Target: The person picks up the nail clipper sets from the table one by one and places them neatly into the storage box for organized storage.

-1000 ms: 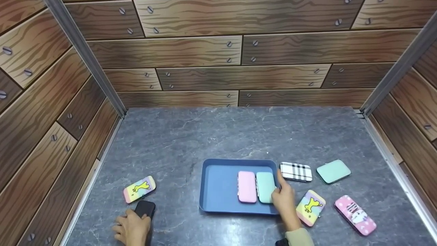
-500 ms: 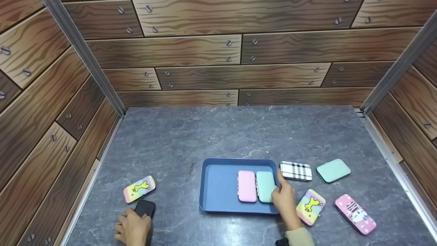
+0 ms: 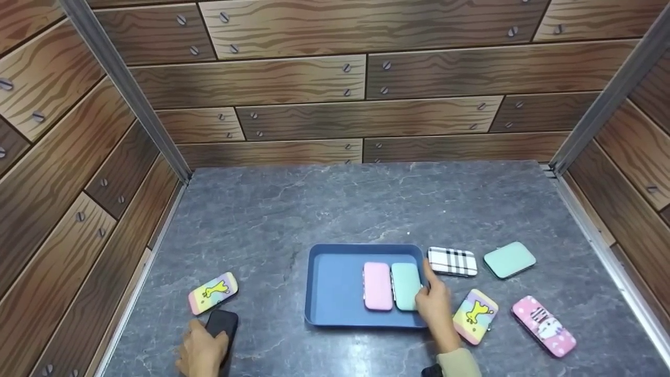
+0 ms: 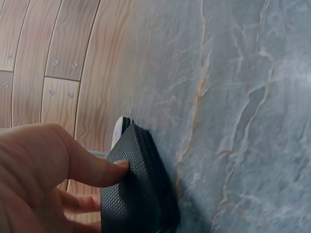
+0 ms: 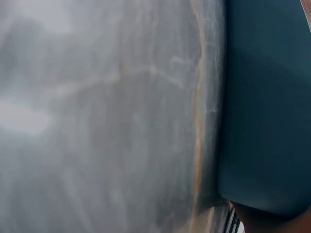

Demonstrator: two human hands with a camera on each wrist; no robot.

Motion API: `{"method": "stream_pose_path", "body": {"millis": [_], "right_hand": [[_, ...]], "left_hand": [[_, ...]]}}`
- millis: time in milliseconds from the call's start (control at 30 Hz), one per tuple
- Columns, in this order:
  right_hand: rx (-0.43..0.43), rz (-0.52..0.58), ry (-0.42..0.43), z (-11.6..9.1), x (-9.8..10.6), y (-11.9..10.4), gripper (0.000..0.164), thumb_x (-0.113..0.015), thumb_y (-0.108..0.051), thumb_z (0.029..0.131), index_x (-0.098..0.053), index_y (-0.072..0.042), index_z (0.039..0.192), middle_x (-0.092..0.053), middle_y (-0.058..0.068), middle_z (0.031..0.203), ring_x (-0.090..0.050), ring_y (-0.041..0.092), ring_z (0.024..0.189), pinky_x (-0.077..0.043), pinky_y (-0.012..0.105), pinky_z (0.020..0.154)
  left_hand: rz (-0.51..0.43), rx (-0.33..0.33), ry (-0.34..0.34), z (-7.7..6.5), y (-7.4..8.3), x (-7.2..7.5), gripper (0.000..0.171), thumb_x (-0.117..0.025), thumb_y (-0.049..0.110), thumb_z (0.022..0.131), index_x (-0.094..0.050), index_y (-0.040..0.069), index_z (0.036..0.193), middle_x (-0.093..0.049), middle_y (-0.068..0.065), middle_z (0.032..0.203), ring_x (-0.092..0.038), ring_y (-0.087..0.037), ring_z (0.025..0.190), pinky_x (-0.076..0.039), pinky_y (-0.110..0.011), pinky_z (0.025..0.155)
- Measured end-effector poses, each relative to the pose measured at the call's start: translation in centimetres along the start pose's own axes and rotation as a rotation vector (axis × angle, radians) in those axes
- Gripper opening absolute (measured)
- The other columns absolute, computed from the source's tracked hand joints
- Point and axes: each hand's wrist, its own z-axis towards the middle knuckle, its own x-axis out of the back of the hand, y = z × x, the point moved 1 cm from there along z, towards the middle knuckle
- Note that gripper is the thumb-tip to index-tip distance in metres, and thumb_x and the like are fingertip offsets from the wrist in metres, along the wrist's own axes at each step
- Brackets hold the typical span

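Note:
In the head view my left hand [image 3: 201,350] grips a small black case [image 3: 224,323] at the lower left. In the left wrist view the thumb presses the textured face of the black case [image 4: 131,189], which stands tilted, its far side hidden. My right hand [image 3: 435,309] holds the right wall of a blue tray [image 3: 335,325], thumb at the rim and index finger along the outside. Inside the tray lie a pink case [image 3: 377,286] and a mint case [image 3: 406,286], side by side. The tray's wall [image 5: 267,107] fills the right of the right wrist view.
Beyond the black case lies a giraffe-print case [image 3: 213,293]. Right of the tray are a plaid case [image 3: 453,261], a second mint case [image 3: 510,259], another giraffe-print case [image 3: 475,316] and a pink cartoon case [image 3: 544,325]. Wood-print walls [image 3: 298,120] enclose the table.
My left hand has shifted slightly and the black case leans more, with fewer fingers showing at its left. The right hand and the tray stay put. The head view has tilted a little.

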Motion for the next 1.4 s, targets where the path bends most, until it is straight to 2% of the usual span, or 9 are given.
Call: {"method": "stream_pose_path", "body": {"millis": [67, 133, 200, 267, 533, 700, 833, 1033, 1400], "right_hand": [[0.000, -0.006, -0.001, 0.0, 0.0, 0.0, 0.064, -0.043, 0.013, 0.080, -0.037, -0.003, 0.142, -0.042, 0.019, 0.140, -0.053, 0.028, 0.100, -0.044, 0.036, 0.072], [-0.007, -0.013, -0.001, 0.0, -0.1, 0.1, 0.064, -0.043, 0.012, 0.080, -0.037, -0.003, 0.142, -0.042, 0.018, 0.140, -0.054, 0.024, 0.077, -0.042, 0.031, 0.062], [-0.014, -0.016, -0.007, 0.0, -0.1, 0.1, 0.064, -0.043, 0.012, 0.080, -0.037, -0.003, 0.142, -0.042, 0.018, 0.140, -0.041, 0.017, 0.057, -0.037, 0.027, 0.053], [-0.019, -0.008, -0.017, -0.1, -0.1, 0.0, 0.065, -0.042, 0.012, 0.081, -0.036, -0.004, 0.143, -0.040, 0.019, 0.141, -0.024, 0.013, 0.048, -0.030, 0.025, 0.046], [-0.009, -0.008, -0.030, -0.1, -0.1, 0.0, 0.066, -0.042, 0.012, 0.081, -0.035, -0.005, 0.144, -0.039, 0.020, 0.142, -0.022, 0.011, 0.045, -0.029, 0.024, 0.044], [-0.012, -0.008, -0.033, -0.1, 0.0, -0.1, 0.066, -0.042, 0.012, 0.081, -0.034, -0.005, 0.144, -0.038, 0.020, 0.142, -0.021, 0.010, 0.045, -0.029, 0.024, 0.044], [-0.020, -0.010, -0.028, 0.1, 0.1, -0.2, 0.066, -0.042, 0.011, 0.081, -0.034, -0.007, 0.145, -0.039, 0.020, 0.142, -0.023, 0.011, 0.044, -0.030, 0.024, 0.044], [-0.018, -0.021, -0.007, 0.0, 0.1, 0.0, 0.067, -0.044, 0.012, 0.079, -0.036, -0.005, 0.143, -0.042, 0.019, 0.140, -0.028, 0.013, 0.049, -0.031, 0.025, 0.047], [0.003, -0.013, 0.004, 0.0, 0.2, 0.0, 0.065, -0.043, 0.013, 0.080, -0.037, -0.004, 0.142, -0.042, 0.020, 0.140, -0.022, 0.011, 0.047, -0.028, 0.024, 0.046]], "left_hand": [[-0.008, -0.021, -0.008, -0.1, -0.2, 0.2, 0.059, -0.067, 0.027, 0.082, -0.036, -0.001, 0.124, -0.049, -0.030, 0.118, -0.047, -0.050, 0.108, -0.036, -0.062, 0.090], [-0.016, -0.042, -0.016, -0.2, -0.5, 0.3, 0.056, -0.067, 0.026, 0.083, -0.036, 0.001, 0.122, -0.052, -0.030, 0.117, -0.051, -0.047, 0.105, -0.041, -0.058, 0.087], [-0.022, -0.056, -0.024, -0.2, -0.7, 0.5, 0.052, -0.066, 0.025, 0.084, -0.038, 0.002, 0.120, -0.053, -0.030, 0.115, -0.053, -0.045, 0.103, -0.044, -0.055, 0.083], [-0.028, -0.063, -0.036, -0.1, -0.9, 0.6, 0.047, -0.063, 0.023, 0.085, -0.038, 0.002, 0.120, -0.053, -0.030, 0.113, -0.055, -0.044, 0.101, -0.046, -0.053, 0.080], [-0.070, -0.046, -0.095, 0.1, -1.5, 0.9, 0.036, -0.061, 0.016, 0.086, -0.039, -0.001, 0.108, -0.054, -0.024, 0.097, -0.055, -0.035, 0.087, -0.047, -0.045, 0.072], [-0.130, -0.093, -0.101, 0.1, -1.8, 1.0, 0.035, -0.061, 0.013, 0.086, -0.038, -0.005, 0.104, -0.052, -0.024, 0.094, -0.054, -0.036, 0.087, -0.049, -0.042, 0.070], [-0.181, -0.112, -0.095, -0.1, -1.6, 0.9, 0.037, -0.060, 0.012, 0.086, -0.037, -0.008, 0.106, -0.050, -0.028, 0.100, -0.052, -0.039, 0.094, -0.047, -0.047, 0.078], [-0.232, -0.090, -0.089, -0.2, -1.3, 0.6, 0.038, -0.058, 0.010, 0.088, -0.038, -0.012, 0.111, -0.047, -0.031, 0.108, -0.049, -0.041, 0.102, -0.043, -0.051, 0.086], [-0.336, -0.158, -0.087, -1.2, 0.0, 0.6, 0.041, -0.059, 0.011, 0.088, -0.038, -0.011, 0.114, -0.053, -0.025, 0.098, -0.054, -0.032, 0.086, -0.046, -0.042, 0.073]]}}
